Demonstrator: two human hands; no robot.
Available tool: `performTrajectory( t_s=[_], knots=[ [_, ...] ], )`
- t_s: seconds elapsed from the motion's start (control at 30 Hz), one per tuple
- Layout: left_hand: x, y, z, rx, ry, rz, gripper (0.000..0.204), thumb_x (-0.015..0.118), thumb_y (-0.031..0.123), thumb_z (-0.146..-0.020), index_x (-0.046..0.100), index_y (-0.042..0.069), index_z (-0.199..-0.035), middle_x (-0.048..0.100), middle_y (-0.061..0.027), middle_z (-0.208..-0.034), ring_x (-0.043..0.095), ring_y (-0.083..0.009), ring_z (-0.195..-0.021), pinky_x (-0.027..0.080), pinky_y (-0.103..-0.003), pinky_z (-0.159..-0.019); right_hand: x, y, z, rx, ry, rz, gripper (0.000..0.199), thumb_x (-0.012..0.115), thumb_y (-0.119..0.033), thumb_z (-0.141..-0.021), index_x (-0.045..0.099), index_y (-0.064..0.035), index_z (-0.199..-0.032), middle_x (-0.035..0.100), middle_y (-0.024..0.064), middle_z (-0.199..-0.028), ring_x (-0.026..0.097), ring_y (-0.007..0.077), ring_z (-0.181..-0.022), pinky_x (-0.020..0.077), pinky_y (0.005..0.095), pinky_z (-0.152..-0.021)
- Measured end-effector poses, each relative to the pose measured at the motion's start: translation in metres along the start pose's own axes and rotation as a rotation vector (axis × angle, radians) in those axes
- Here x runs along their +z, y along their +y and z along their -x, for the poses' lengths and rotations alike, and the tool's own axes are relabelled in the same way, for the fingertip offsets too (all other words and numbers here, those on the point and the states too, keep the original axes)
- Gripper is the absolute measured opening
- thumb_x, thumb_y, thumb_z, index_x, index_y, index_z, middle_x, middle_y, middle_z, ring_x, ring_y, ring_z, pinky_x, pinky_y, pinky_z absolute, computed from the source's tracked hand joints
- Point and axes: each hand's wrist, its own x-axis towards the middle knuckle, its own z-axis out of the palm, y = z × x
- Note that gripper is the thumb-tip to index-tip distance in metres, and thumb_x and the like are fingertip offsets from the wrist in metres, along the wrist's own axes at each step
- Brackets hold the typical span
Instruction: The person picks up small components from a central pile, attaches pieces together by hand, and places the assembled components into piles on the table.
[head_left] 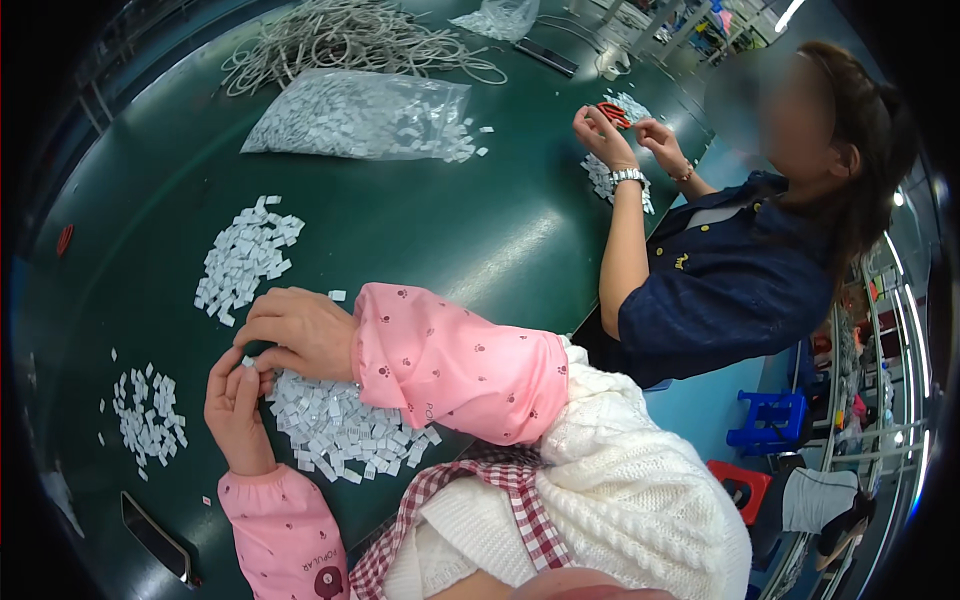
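My left hand (236,412) and my right hand (302,328) meet over the green table, fingertips pinched together. Between them sits a small white piece (248,361), partly covered by the fingers. Which hand bears most of its grip is hard to see, but both touch it. Just below my right hand spreads a large pile of small white rectangular pieces (345,430), flat and tile-like. Beyond my fingers lies a second pile of white pieces (245,258). To the left of my left hand is a smaller, looser pile of white pieces (150,412).
A clear plastic bag (350,115) of white pieces spills open at the back, before tangled grey cables (350,40). A dark phone (155,540) lies near left. At right, a co-worker (730,260) handles a red coiled item (613,115) beside white pieces. Stools stand beyond.
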Motion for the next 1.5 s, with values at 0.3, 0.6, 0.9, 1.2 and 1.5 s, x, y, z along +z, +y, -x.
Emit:
performTrajectory(
  t_s=[0.3, 0.6, 0.9, 1.2, 1.5],
  knots=[
    [0.001, 0.011, -0.005, -0.013, -0.123, 0.066, 0.031, 0.058, 0.009, -0.087, 0.056, -0.006, -0.114, 0.066, -0.0084, -0.094, 0.059, -0.0097, -0.082, 0.045, -0.023, -0.073, -0.01, -0.01, -0.006, 0.038, -0.058, -0.003, 0.028, 0.072, -0.007, -0.069, 0.066, -0.0044, -0.097, 0.063, 0.0101, -0.091, 0.06, 0.0253, -0.085, 0.0482, 0.0336, -0.075],
    [-0.015, 0.004, 0.006, -0.053, -0.096, 0.183, 0.029, 0.059, 0.014, -0.089, 0.06, -0.006, -0.11, 0.067, -0.0115, -0.098, 0.063, -0.0124, -0.085, 0.049, -0.023, -0.075, 0.009, -0.021, -0.009, 0.156, -0.154, -0.118, 0.025, 0.072, -0.002, -0.072, 0.066, -0.0032, -0.096, 0.064, 0.0072, -0.09, 0.061, 0.0165, -0.079, 0.0481, 0.0272, -0.069],
    [-0.013, 0.01, 0.007, -0.13, -0.129, 0.232, 0.026, 0.059, 0.023, -0.091, 0.064, -0.001, -0.101, 0.066, -0.0064, -0.088, 0.063, -0.0112, -0.075, 0.05, -0.023, -0.071, 0.006, -0.017, -0.002, 0.336, -0.131, -0.281, 0.023, 0.074, -0.008, -0.074, 0.067, -0.0029, -0.095, 0.063, 0.0032, -0.083, 0.055, 0.0104, -0.074, 0.0417, 0.0225, -0.065],
    [-0.013, 0.01, 0.007, -0.119, -0.122, 0.228, 0.025, 0.059, 0.023, -0.091, 0.064, 0.0, -0.099, 0.066, -0.0067, -0.086, 0.063, -0.0114, -0.074, 0.049, -0.022, -0.07, 0.008, -0.013, 0.002, 0.45, -0.097, -0.444, 0.022, 0.073, -0.008, -0.077, 0.067, -0.0013, -0.097, 0.062, 0.0029, -0.085, 0.055, 0.0093, -0.076, 0.042, 0.0224, -0.066],
    [-0.012, 0.01, 0.007, -0.122, -0.125, 0.219, 0.025, 0.059, 0.022, -0.091, 0.064, -0.001, -0.099, 0.066, -0.0072, -0.086, 0.063, -0.0118, -0.074, 0.05, -0.023, -0.07, 0.008, -0.016, 0.002, 0.436, -0.085, -0.445, 0.021, 0.073, -0.008, -0.077, 0.067, -0.0009, -0.096, 0.062, 0.0033, -0.086, 0.054, 0.0093, -0.076, 0.0428, 0.0224, -0.067]
  ],
)
